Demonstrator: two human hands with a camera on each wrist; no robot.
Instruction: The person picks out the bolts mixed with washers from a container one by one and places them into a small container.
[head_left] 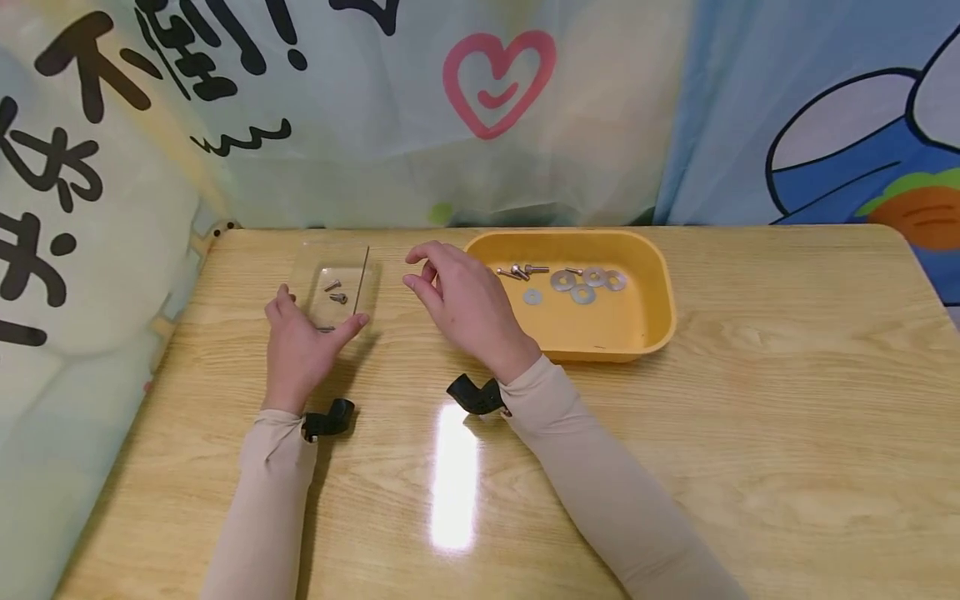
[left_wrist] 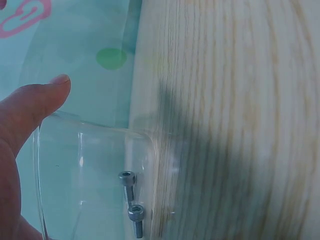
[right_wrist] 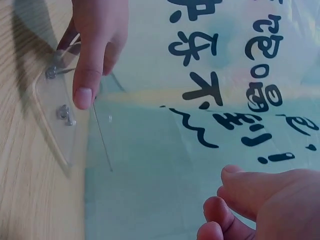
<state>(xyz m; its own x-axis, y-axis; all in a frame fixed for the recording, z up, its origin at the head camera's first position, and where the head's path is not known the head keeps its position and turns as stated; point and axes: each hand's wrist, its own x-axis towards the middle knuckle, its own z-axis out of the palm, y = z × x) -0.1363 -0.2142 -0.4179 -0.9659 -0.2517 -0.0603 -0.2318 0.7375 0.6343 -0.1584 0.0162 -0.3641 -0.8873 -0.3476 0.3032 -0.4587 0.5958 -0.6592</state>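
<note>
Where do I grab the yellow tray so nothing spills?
Probably by the rim of the yellow tray, at its short ends, one hand from each side. It's oblong and sits flat, with walls around the loose screws and washers. The right hand hides part of the left end.

Looks bright and even in the head view, apparently lit from above, with a white streak of glare [head_left: 453, 483] washing out the grain of the table [head_left: 750, 400]. Casts a soft shadow [head_left: 341, 379] beside the left sleeve [head_left: 262, 508]. Appears cooler and duller in both wrist views, in the left with a broad, soft-edged shadow [left_wrist: 215, 165] and small highlights [left_wrist: 81, 157] on the clear container [left_wrist: 97, 175].
</note>
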